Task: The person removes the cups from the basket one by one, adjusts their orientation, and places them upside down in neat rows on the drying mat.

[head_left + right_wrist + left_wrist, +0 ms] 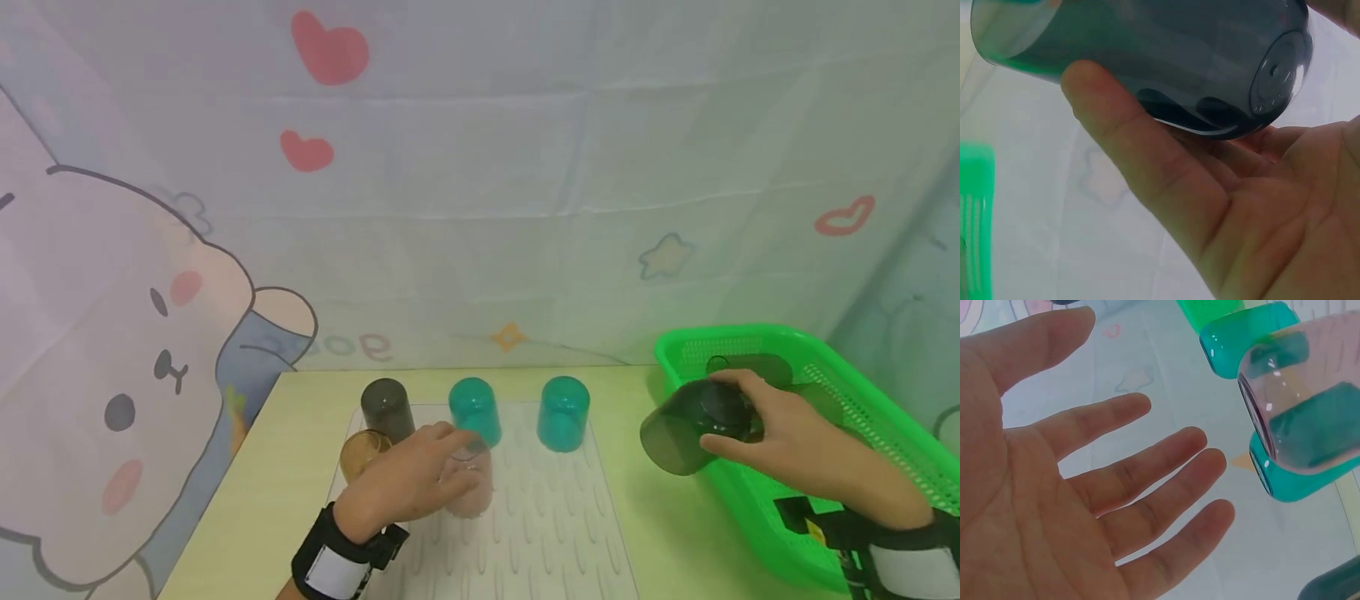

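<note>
My right hand (787, 425) grips a dark grey see-through cup (678, 429), tilted with its mouth down to the left, over the basket's near-left rim. In the right wrist view, fingers curl round the cup's side near its base. My left hand (412, 471) has its fingers spread and holds nothing; it is nearest a pink see-through cup (472, 492), which stands upside down on a white ridged mat (540, 525). In the left wrist view the fingertips (1213, 464) are apart from the pink cup (1316, 394).
Two teal cups (474, 408) and another dark grey cup (386, 408) stand upside down along the mat's back. An amber cup (362, 450) is partly behind my left hand. A green basket (757, 533) at right holds more dark cups (765, 367). A printed cloth (480, 208) hangs behind.
</note>
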Demonstrator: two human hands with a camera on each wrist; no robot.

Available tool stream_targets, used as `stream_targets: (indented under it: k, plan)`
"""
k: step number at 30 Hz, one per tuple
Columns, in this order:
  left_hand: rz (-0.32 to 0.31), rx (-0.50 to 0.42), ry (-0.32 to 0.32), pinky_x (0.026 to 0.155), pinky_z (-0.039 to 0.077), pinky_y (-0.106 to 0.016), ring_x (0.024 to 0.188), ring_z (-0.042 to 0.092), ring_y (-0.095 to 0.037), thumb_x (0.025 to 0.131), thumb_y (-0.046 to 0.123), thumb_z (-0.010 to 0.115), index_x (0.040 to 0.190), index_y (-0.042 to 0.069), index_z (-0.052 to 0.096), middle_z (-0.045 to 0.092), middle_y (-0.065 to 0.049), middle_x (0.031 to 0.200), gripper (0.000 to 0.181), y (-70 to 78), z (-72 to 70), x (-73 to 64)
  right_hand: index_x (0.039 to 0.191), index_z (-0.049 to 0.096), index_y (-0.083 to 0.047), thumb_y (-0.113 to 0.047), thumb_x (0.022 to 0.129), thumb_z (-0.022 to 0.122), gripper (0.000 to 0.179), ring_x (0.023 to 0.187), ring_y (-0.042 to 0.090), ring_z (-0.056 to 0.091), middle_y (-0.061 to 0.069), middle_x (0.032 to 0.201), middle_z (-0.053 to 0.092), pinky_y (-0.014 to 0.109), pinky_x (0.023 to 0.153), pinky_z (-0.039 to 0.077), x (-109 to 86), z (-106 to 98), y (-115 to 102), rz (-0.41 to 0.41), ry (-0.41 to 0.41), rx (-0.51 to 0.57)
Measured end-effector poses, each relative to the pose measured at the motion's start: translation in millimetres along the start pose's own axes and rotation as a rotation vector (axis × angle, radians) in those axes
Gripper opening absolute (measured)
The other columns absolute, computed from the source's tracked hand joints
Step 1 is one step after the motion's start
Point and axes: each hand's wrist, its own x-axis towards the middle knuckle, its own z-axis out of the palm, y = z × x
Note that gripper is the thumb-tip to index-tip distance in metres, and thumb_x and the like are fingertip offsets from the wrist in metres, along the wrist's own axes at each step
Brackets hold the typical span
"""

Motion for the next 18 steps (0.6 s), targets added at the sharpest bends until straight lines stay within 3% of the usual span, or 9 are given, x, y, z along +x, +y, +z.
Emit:
stream_targets:
  k: [9,14,18]
  plan:
    - [-0.024,0.025,0.003,0.088,0.047,-0.034,0.115,0.052,-0.023,0.095,0.037,0.054,0.141,0.01,0.043,0.048,-0.012,0.132,0.054,4.9,5.5,4.1,0.136,0.036,-0.006,-0.028,0.091,0.065,0.058,0.105,0.037,0.058,0.016,0.122,0.055,0.033,0.072,0.053,11.5,33,-14,-0.054,0.011,0.154]
    - [-0.069,0.013,-0.004,0.091,0.046,-0.035,0.118,0.05,-0.022,0.088,0.045,0.06,0.141,0.012,0.041,0.043,-0.011,0.137,0.066,12.0,9.1,11.2,0.135,0.036,-0.002,-0.026,0.092,0.063,0.056,0.108,0.041,0.055,0.019,0.126,0.051,0.038,0.077,0.052,18.4,52,-18,-0.066,0.015,0.232]
    - [-0.054,0.041,0.004,0.091,0.046,-0.033,0.122,0.045,-0.02,0.084,0.05,0.063,0.141,0.01,0.041,0.041,-0.008,0.139,0.073,19.1,13.2,18.8,0.135,0.035,0.0,-0.025,0.093,0.062,0.057,0.106,0.041,0.057,0.022,0.127,0.05,0.037,0.074,0.052,22.1,66,-21,-0.077,0.025,0.269]
